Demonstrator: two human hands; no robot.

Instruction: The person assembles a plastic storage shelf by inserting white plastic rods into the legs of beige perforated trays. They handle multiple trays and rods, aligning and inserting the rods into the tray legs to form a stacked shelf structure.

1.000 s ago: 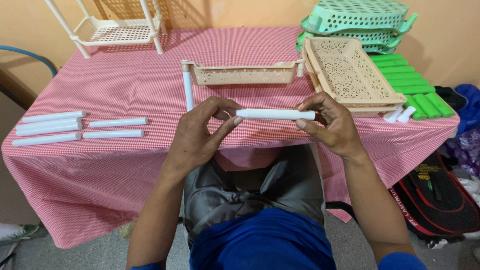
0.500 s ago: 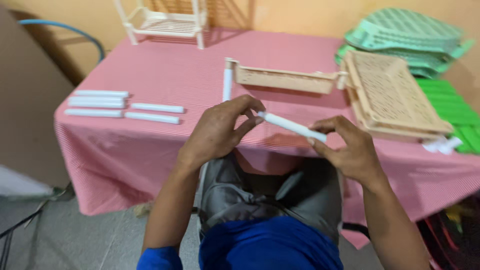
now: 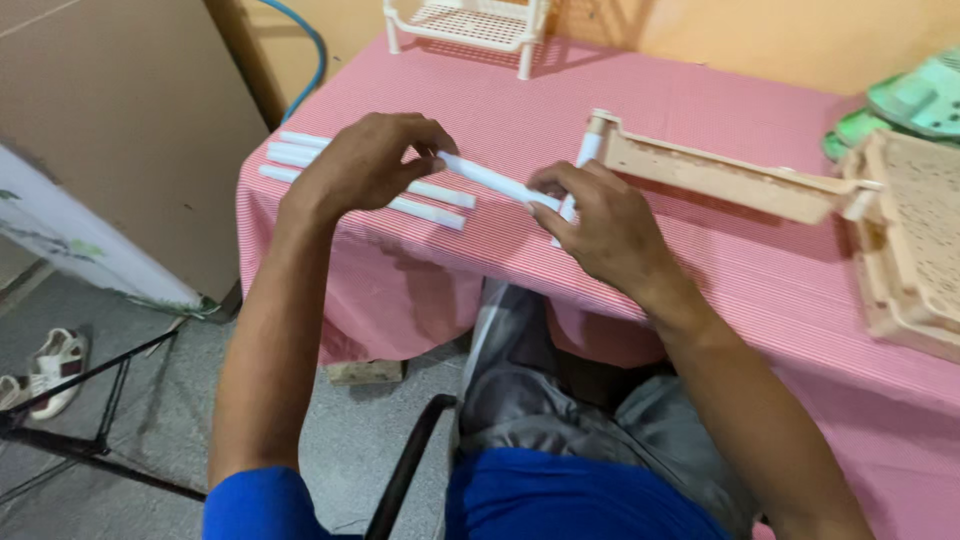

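Both hands share the grip on one white plastic tube (image 3: 495, 181): I see my left hand (image 3: 365, 165) pinching its far end and my right hand (image 3: 600, 225) closed around its near end, so the tube hangs slanted above the front edge of the desk (image 3: 720, 270) with its red checked cloth. Beneath the left hand lie more white tubes (image 3: 400, 195), side by side on the cloth. Just beyond the right hand, a beige perforated tray (image 3: 720, 178) stands on its side with a white leg (image 3: 585, 160) fitted at one corner.
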